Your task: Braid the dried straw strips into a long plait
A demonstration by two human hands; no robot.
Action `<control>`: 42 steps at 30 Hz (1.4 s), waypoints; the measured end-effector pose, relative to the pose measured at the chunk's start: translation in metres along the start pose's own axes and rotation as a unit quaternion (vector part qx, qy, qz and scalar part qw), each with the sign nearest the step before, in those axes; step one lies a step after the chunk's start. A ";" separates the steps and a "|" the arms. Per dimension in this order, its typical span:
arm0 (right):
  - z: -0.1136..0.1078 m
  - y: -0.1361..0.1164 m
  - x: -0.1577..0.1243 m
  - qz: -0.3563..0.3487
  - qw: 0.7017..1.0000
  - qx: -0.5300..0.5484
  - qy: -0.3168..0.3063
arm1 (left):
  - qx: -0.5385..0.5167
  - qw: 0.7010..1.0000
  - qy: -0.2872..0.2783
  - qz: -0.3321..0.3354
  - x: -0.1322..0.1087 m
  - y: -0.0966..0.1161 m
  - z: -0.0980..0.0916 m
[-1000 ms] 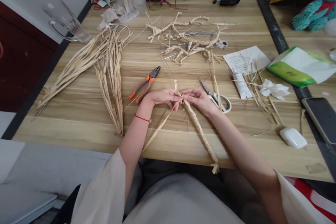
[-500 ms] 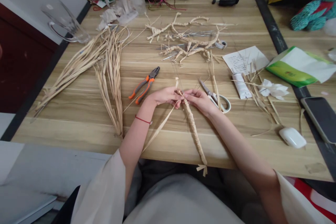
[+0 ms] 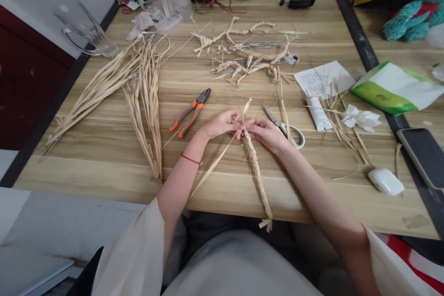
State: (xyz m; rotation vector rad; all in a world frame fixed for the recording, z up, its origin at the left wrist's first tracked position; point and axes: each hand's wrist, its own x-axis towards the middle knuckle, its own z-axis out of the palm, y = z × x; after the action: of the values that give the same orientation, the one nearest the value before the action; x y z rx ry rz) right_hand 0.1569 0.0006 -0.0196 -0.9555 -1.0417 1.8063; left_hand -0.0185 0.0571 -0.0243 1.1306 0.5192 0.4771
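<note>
A raffia-wrapped stem (image 3: 257, 173) runs from my fingers down toward the table's front edge, its frayed end hanging just past it. My left hand (image 3: 225, 125) pinches the upper end of the stem, and a loose flat raffia strip (image 3: 215, 165) trails from it down to the left. Close against it, my right hand (image 3: 262, 130) grips the same upper end between thumb and fingers. Thin wires and a short raffia end (image 3: 247, 105) stick out above the fingertips. The exact spot where the fingertips meet is partly hidden.
Orange-handled pliers (image 3: 191, 112) lie left of my hands, scissors (image 3: 285, 127) right. Raffia bundles (image 3: 149, 101) spread at left. Several wrapped branch pieces (image 3: 255, 60) lie behind. A glass mug (image 3: 85, 27), a written note (image 3: 324, 78), a white tube (image 3: 318, 113) and a phone (image 3: 423, 156) are around.
The short raffia end above my fingers has swung from the left to the right and stands more upright. Both hands remain at the stem's top, with the left shifted slightly right.
</note>
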 end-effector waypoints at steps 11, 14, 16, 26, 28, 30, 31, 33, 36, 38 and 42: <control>0.001 -0.002 0.000 0.016 0.999 0.028 0.037 | 0.034 0.999 -0.025 0.008 -0.008 0.011 0.001; 0.000 -0.001 0.000 0.014 0.999 0.030 0.041 | 0.027 0.999 -0.029 0.018 -0.007 0.008 0.000; 0.000 0.000 0.001 0.012 0.999 0.030 0.039 | 0.027 0.999 -0.030 0.024 -0.006 0.005 -0.002; -0.002 0.000 0.001 0.022 0.999 0.023 0.039 | 0.037 0.999 -0.017 0.008 -0.004 0.005 -0.003; -0.002 0.000 0.001 0.018 0.999 0.033 0.040 | 0.036 0.999 -0.019 0.010 -0.006 0.008 -0.002; -0.001 0.000 0.001 0.017 0.998 0.041 0.046 | 0.029 0.999 -0.021 0.006 -0.007 0.010 0.000; -0.001 0.000 0.001 0.018 0.998 0.044 0.051 | 0.022 1.000 -0.021 0.004 -0.008 0.011 0.001; 0.000 0.000 0.001 0.019 0.997 0.047 0.056 | 0.005 1.000 -0.021 0.002 -0.009 0.012 0.001; 0.001 -0.001 0.001 0.014 0.997 0.045 0.060 | -0.011 1.000 -0.020 0.006 -0.010 0.011 0.002; 0.001 -0.001 0.001 0.010 0.997 0.044 0.063 | -0.012 1.000 -0.022 0.009 -0.010 0.011 0.002; 0.000 0.000 0.001 0.006 0.996 0.045 0.074 | -0.005 1.000 -0.027 0.012 -0.010 0.010 0.000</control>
State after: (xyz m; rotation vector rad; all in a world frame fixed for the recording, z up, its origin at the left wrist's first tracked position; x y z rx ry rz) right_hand 0.1561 0.0018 -0.0202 -1.0250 -0.8569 1.7495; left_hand -0.0271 0.0547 -0.0132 1.1376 0.4556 0.4691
